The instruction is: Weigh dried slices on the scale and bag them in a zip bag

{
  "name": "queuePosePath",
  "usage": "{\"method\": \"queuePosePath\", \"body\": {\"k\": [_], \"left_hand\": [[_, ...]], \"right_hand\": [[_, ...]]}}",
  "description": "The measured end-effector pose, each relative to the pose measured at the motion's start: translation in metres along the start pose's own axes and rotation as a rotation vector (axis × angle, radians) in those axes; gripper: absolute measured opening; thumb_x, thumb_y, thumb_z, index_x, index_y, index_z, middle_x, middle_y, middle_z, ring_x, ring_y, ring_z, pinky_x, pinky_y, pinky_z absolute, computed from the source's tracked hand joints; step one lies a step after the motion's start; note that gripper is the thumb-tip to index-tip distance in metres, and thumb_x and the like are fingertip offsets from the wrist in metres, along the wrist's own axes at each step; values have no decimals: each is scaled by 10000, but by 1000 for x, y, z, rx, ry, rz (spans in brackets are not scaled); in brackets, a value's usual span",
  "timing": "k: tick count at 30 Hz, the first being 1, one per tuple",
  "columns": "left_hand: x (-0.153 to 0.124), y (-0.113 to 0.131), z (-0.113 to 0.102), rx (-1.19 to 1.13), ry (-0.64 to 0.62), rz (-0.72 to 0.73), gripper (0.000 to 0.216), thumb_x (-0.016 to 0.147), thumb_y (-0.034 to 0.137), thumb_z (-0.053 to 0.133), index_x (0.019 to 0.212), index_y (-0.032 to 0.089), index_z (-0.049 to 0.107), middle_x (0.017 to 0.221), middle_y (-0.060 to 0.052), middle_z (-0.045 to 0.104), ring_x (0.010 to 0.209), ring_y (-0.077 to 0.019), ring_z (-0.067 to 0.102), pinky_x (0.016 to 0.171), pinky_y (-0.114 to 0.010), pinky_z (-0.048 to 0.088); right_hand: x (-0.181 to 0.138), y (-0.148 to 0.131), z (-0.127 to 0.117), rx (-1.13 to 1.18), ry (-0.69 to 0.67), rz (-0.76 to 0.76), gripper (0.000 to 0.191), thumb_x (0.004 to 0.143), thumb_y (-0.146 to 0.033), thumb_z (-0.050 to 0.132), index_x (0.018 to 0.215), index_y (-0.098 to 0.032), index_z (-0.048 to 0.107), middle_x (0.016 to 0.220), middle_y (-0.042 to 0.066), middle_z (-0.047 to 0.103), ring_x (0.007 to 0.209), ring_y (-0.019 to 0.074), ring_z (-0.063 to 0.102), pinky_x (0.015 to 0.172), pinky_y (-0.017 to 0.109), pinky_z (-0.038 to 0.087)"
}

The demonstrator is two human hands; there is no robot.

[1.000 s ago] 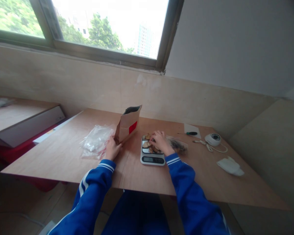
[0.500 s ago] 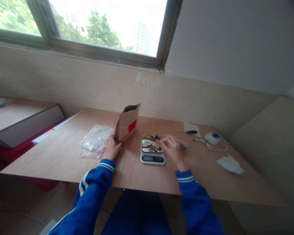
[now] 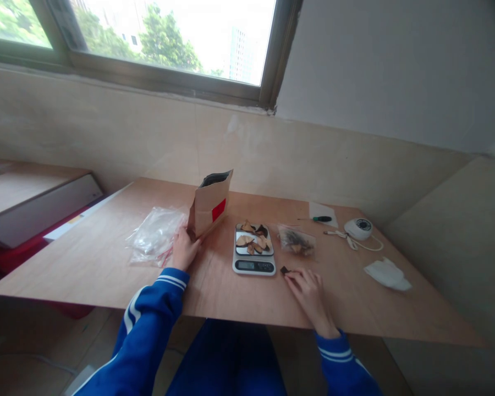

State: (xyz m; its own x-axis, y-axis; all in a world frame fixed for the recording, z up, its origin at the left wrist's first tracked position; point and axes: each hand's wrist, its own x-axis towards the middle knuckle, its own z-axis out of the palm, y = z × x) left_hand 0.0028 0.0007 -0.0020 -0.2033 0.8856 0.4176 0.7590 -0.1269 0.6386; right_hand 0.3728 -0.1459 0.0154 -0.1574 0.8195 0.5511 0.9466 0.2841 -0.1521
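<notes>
clasping paper bag [image 3: 209, 204] in left grip [image 3: 185, 248], right grip [image 3: 309, 290] pinches dark chip [image 3: 284, 270] beside scale [image 3: 253, 265].

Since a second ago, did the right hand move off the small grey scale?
Yes: the right hand pulled off the small grey scale toward the wooden table's near edge.

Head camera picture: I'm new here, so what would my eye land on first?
Most likely the small digital scale at the middle of the wooden table, its tray piled with brown dried slices. Just left of it, the left hand steadies an open brown paper pouch with a red label, standing upright. The right hand lies nearer the front edge, fingertips at a small dark piece beside the scale.
</notes>
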Motion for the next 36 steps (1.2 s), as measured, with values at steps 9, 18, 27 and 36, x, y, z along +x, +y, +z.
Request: {"method": "queuePosePath", "body": {"k": [9, 18, 27, 36], "left_hand": [[-1, 1, 0, 1, -13, -18, 521, 762, 450, 607, 1156, 156, 437, 1121, -160, 567, 1121, -360, 527, 940, -511, 437], [-1, 6, -1, 1, 35, -38, 484, 758, 422, 621, 1130, 164, 452, 1083, -148, 571, 1089, -346, 540, 934, -511, 442], [-1, 10, -3, 67, 90, -110, 508, 784, 411, 604, 1174, 134, 433, 1075, -152, 541, 1082, -350, 529, 955, -542, 412], [-1, 8, -2, 61, 102, -69, 608, 766, 447, 613, 1222, 91, 427, 1157, -183, 515, 1184, -365, 473, 1036, -543, 328]], "right_hand": [[-9, -3, 5, 50, -16, 101, 205, 928, -290, 468, 950, -253, 668, 993, 66, 657, 905, 230, 614, 793, 371, 391], [-10, -7, 4, 61, 10, 133, 207, 926, -261, 449, 950, -251, 655, 987, 72, 663, 904, 243, 613, 794, 386, 409], [-10, -2, 11, 130, 18, 179, 200, 917, -264, 450, 1048, -223, 596, 1012, 90, 650, 919, 253, 585, 800, 394, 446], [-15, 6, 21, 33, 45, 214, 230, 911, -327, 462, 1048, -213, 608, 1039, 112, 602, 949, 268, 560, 812, 410, 438]]}}
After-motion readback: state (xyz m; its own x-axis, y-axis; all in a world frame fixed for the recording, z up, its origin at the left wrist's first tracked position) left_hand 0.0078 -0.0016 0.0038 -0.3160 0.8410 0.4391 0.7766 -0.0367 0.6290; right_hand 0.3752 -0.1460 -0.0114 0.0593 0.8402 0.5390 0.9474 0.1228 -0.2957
